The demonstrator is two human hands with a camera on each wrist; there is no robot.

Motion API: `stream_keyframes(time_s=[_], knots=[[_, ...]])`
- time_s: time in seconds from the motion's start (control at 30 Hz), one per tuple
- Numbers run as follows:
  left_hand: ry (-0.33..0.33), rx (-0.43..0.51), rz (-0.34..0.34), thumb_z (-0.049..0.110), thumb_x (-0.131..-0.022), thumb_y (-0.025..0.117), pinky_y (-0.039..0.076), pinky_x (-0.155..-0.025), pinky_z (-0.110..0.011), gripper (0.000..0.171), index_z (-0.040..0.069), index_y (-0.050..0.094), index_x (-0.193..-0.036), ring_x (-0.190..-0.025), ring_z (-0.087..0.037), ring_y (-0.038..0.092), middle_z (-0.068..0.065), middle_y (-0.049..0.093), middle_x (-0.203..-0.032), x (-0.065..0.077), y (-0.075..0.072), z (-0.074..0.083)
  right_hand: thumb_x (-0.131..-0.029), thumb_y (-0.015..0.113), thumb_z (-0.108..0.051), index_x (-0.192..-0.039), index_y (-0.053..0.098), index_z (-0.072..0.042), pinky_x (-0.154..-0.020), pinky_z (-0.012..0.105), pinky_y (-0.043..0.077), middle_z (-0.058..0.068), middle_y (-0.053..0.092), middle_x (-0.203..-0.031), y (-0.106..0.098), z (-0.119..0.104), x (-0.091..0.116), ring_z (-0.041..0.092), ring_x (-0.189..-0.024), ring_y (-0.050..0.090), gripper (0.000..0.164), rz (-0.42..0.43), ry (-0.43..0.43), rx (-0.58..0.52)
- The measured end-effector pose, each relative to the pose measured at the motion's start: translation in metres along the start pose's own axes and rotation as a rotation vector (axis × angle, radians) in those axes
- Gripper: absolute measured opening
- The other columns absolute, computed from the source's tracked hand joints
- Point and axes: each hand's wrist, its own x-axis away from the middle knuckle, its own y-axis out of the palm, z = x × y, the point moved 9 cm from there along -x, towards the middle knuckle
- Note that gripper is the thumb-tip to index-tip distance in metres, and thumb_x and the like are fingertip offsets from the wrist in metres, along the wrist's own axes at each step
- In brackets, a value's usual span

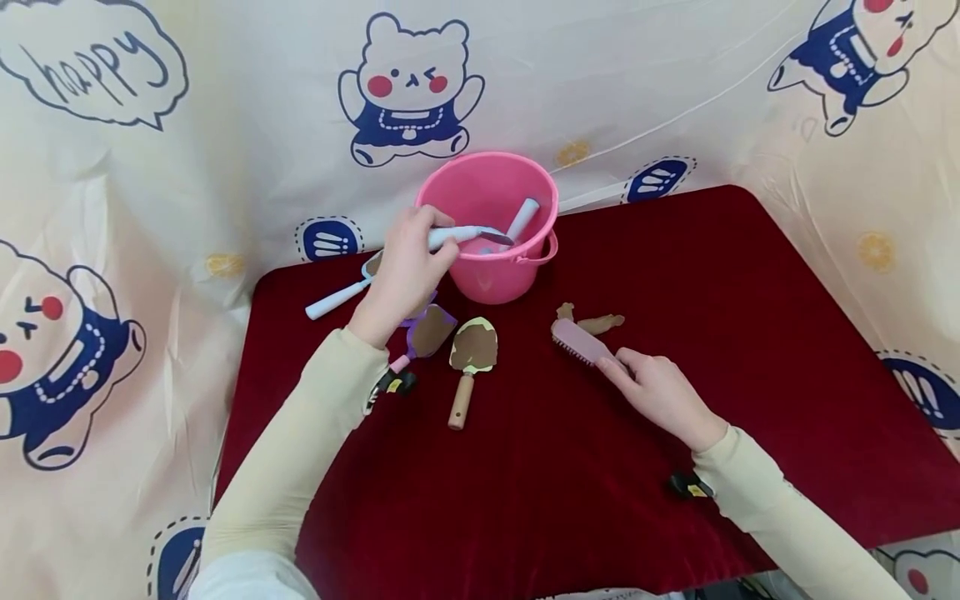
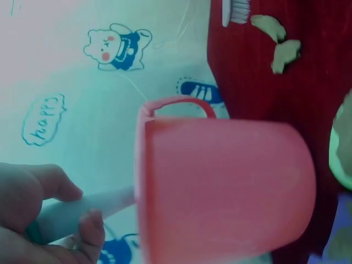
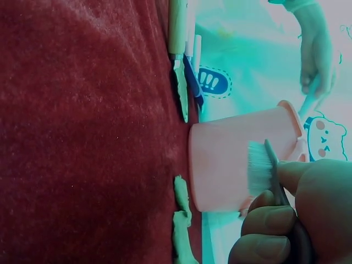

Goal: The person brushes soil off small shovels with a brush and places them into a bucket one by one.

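My left hand (image 1: 408, 267) grips the light blue handle of a small hand tool (image 1: 459, 236) at the pink bucket (image 1: 491, 279). The tool's narrow, dark end reaches in over the bucket's rim. Inside the bucket leans another light blue handle (image 1: 523, 218), its lower end partly hidden. My right hand (image 1: 667, 396) holds a pink brush (image 1: 579, 340) by its handle, bristles facing away from the palm in the right wrist view. Just beyond the brush head lie brown, clay-like pieces (image 1: 602, 323).
A wooden-handled trowel (image 1: 474, 346) smeared with brown lies before the bucket. Left of it are a purple trowel (image 1: 431, 333) with a pink handle and a light-blue-handled tool (image 1: 337, 298), partly behind my left hand. Dark red cloth (image 1: 750, 317) covers the table; a printed curtain (image 1: 285, 125) hangs behind.
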Motion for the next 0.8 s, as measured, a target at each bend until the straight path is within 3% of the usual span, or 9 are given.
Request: stream_keyframes(time_s=[0.07,0.23,0.4,0.6,0.8], knots=[[0.000,0.007,0.001,0.006,-0.096,0.057,0.045,-0.090,-0.043,0.023,-0.005,0.059,-0.117,-0.105,-0.032,0.050,-0.022,0.057,-0.116,-0.008,0.007,-0.004,-0.108,0.055,-0.043,-0.076,0.049,-0.019,-0.046,0.026,0.035,-0.008,0.037,-0.057,0.001,0.000,0.001,0.008,-0.047,0.034,0.041,0.000,0.004,0.004],[0.015,-0.036,0.038,0.008,-0.098,0.058,0.045,-0.088,-0.041,0.018,-0.003,0.048,-0.108,-0.102,-0.032,0.050,-0.020,0.051,-0.106,-0.021,0.018,-0.008,-0.108,0.055,-0.044,-0.076,0.048,-0.019,-0.047,0.025,0.034,-0.009,0.036,-0.057,0.004,-0.001,0.003,0.007,-0.047,0.033,0.041,-0.010,0.008,0.007],[0.042,-0.114,0.074,0.011,-0.104,0.054,0.046,-0.086,-0.044,0.015,-0.004,0.051,-0.107,-0.102,-0.034,0.054,-0.021,0.055,-0.104,-0.030,0.027,-0.007,-0.108,0.055,-0.044,-0.076,0.049,-0.019,-0.047,0.025,0.034,-0.009,0.036,-0.057,0.006,-0.001,0.003,0.007,-0.047,0.033,0.041,-0.015,0.015,0.001],[0.073,-0.108,0.057,0.013,-0.103,0.065,0.050,-0.081,-0.040,0.020,-0.003,0.060,-0.112,-0.094,-0.031,0.057,-0.019,0.058,-0.101,-0.030,0.038,-0.007,-0.107,0.056,-0.044,-0.076,0.049,-0.020,-0.047,0.025,0.034,-0.010,0.036,-0.057,0.009,-0.003,0.002,0.006,-0.048,0.033,0.040,-0.019,0.005,0.016],[0.099,-0.142,0.073,0.017,-0.100,0.071,0.051,-0.090,-0.045,0.025,0.000,0.067,-0.118,-0.101,-0.032,0.059,-0.018,0.063,-0.109,-0.024,0.036,-0.006,-0.107,0.056,-0.046,-0.075,0.048,-0.020,-0.047,0.025,0.034,-0.010,0.036,-0.057,0.011,-0.006,-0.001,0.006,-0.048,0.033,0.042,-0.014,-0.007,0.009]])
